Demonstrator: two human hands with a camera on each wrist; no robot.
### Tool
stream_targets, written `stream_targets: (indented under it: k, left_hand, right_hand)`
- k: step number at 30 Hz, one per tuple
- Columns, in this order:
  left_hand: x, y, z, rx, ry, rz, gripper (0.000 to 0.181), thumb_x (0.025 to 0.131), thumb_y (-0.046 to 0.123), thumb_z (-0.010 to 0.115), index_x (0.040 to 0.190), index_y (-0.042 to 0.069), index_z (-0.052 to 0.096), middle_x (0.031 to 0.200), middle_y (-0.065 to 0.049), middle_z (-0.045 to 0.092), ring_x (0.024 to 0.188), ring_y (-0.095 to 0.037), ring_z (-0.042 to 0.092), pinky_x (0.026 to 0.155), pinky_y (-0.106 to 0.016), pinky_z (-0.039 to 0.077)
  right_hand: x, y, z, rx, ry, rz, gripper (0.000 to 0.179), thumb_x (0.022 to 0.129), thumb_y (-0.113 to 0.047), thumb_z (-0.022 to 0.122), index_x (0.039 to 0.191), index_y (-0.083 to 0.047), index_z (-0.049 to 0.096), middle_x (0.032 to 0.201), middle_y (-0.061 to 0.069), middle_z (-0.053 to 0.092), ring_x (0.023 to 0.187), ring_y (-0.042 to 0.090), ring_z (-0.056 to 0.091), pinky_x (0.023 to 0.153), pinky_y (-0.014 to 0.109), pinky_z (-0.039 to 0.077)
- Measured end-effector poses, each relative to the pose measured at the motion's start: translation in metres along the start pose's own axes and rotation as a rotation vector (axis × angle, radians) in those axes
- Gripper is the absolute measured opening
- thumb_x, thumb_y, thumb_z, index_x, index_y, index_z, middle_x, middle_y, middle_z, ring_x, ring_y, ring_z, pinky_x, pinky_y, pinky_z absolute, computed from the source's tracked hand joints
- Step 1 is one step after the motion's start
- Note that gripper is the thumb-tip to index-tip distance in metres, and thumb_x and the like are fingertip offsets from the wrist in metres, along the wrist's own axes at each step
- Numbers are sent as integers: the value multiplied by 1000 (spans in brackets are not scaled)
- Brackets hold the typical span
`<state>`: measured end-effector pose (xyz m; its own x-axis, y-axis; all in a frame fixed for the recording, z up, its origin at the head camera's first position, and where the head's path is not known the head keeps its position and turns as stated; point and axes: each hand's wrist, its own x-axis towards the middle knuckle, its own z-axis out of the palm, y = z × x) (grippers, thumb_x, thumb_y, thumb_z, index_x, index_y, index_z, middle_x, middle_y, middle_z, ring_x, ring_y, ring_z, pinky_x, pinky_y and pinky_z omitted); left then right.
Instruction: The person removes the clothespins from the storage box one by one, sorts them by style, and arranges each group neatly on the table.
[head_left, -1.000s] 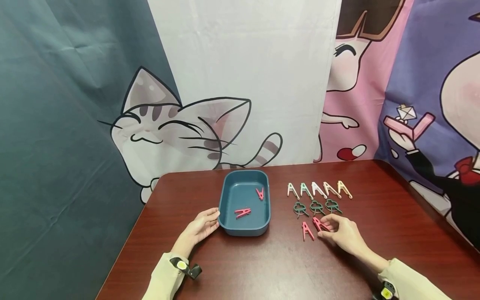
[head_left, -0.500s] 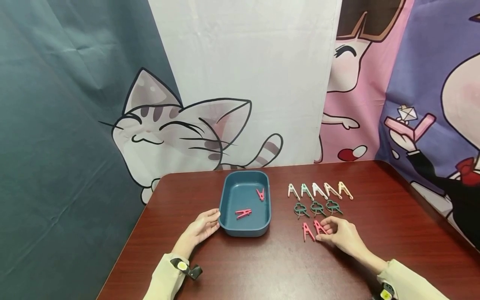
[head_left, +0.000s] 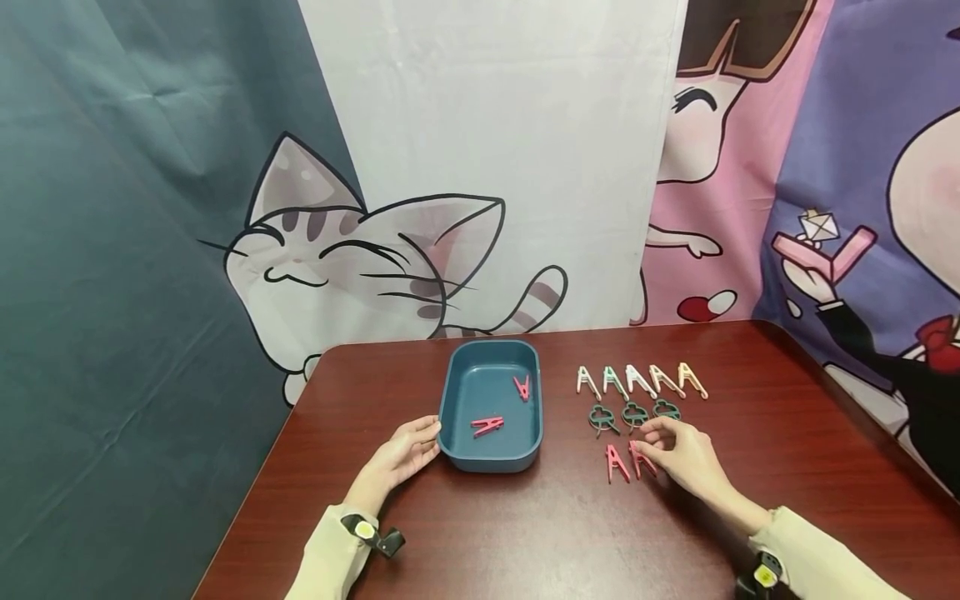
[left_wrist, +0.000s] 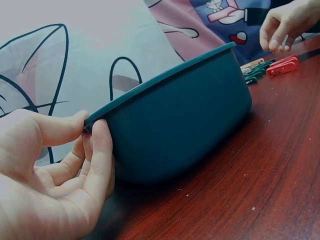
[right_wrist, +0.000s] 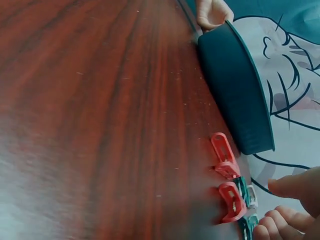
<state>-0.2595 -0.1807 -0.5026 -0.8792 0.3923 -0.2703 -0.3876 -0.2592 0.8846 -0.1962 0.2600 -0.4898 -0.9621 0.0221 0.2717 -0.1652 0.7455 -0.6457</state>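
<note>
My left hand (head_left: 397,454) pinches the rim of the blue-green plastic bin (left_wrist: 172,120), thumb at the rim and fingers against the outer wall. Two red clothespins lie inside the bin: one near the front (head_left: 487,426), another at the back right (head_left: 522,387). Over to the right, two more red clothespins stand side by side on the table, a left one (head_left: 616,463) and a right one (head_left: 637,463). My right hand (head_left: 682,454) hovers just above the right one, thumb and fingers apart with nothing visible between them in the right wrist view.
Behind the red pair runs a row of dark green round-headed clips (head_left: 602,419). Farther back is a row of several pale clothespins (head_left: 633,381) in white, mint, and cream. The brown table (head_left: 540,533) ends at a printed cloth backdrop (head_left: 495,150).
The right hand has let go of the right red clothespin and risen slightly off it. That clothespin now stands closer to the left one. The left hand and bin stay put.
</note>
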Motion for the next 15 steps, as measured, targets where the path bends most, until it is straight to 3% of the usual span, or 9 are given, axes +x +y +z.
stream_targets:
  k: [5, 10, 15]
  left_hand:
    - [-1, 1, 0, 8, -19, 15, 30, 101, 6, 45, 130, -2, 40, 96, 5, 60, 83, -3, 59, 75, -14, 50]
    - [0, 0, 0, 21, -15, 21, 26, 101, 6, 45, 126, 0, 42, 96, 5, 60, 84, -3, 59, 76, -14, 50]
    - [-1, 0, 0, 21, 5, 17, 38, 100, 7, 47, 135, -5, 36, 98, 5, 60, 85, -3, 58, 76, -15, 50]
  right_hand:
    - [9, -7, 3, 18, 25, -26, 13, 84, -18, 74, 93, -10, 69, 79, -1, 70, 68, 2, 64, 61, 20, 49]
    - [17, -17, 8, 45, 22, -19, 15, 88, -15, 68, 101, -7, 69, 82, 2, 70, 70, 5, 63, 60, 21, 47]
    - [25, -27, 14, 78, 35, -77, 16, 89, -12, 66, 104, -7, 68, 86, 4, 71, 72, 6, 63, 60, 21, 46]
